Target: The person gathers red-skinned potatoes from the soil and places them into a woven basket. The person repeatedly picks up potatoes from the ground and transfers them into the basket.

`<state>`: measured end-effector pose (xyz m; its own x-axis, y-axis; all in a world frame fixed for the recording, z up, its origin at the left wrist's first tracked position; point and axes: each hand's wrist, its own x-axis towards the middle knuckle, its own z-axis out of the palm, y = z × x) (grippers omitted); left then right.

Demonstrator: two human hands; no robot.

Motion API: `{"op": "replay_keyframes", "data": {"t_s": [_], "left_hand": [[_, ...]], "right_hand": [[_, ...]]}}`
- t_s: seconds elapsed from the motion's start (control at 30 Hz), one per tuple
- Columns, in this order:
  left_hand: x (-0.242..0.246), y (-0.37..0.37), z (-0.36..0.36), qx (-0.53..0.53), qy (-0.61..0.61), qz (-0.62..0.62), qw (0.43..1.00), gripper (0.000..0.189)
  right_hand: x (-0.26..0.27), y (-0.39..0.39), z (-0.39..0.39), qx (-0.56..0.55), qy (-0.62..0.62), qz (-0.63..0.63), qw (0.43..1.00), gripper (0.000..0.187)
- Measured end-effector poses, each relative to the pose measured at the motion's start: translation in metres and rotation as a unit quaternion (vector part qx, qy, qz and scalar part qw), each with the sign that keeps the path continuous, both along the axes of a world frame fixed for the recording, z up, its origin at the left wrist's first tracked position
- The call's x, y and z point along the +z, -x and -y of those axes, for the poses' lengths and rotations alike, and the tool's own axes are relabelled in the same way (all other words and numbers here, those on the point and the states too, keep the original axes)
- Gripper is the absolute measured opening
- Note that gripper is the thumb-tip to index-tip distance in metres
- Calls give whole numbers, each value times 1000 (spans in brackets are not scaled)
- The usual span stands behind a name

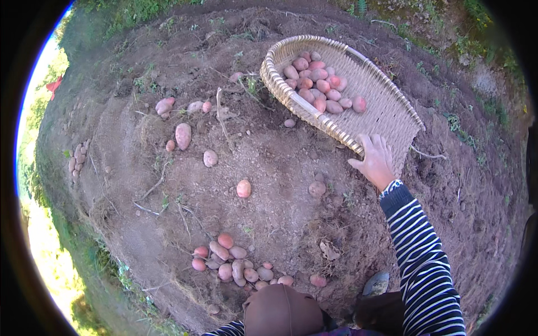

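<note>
A woven winnowing basket (391, 113) with a bound rim lies on the soil at the upper right, its open end towards me. Reddish potatoes (319, 84) are heaped in its far, deep end. My right hand (375, 157), in a striped sleeve, is on the near left corner of the basket. Its fingers reach over the woven floor, and the thumb is outside the rim. My left hand is out of view; only a bit of striped sleeve (229, 329) shows at the bottom edge. A pile of potatoes (237, 262) lies on the ground close before me.
Single potatoes (243, 188) are scattered over the bare soil (277, 218). Another potato heap (78, 159) lies at the far left. Dry stalks (221, 113) stick out of the ground. A shoe (376, 284) and brown cloth (281, 311) show at the bottom. Green plants (113, 12) edge the plot.
</note>
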<state>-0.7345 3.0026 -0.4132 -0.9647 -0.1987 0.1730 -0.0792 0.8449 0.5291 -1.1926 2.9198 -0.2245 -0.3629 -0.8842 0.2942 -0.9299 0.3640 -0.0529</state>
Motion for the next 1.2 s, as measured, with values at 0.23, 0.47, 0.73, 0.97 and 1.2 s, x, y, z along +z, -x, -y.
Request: {"op": "replay_keyframes", "data": {"t_s": [0.23,0.47,0.73,0.97,1.2], "left_hand": [[-11,-16,-29,-17,-57,-6,998,20],[13,11,-38,7,-78,42,996,19],[79,41,-21,67,-98,315,942,10],[205,-51,20,390,-236,344,821,24],[222,-108,101,466,-251,449,720,21]], "right_hand": [[-35,9,20,-40,-6,37,999,23],[13,21,11,83,-51,95,991,28],[112,-26,-157,141,-339,327,871,28],[263,-153,-168,82,-438,498,744,28],[315,-226,-37,96,-278,671,681,21]]}}
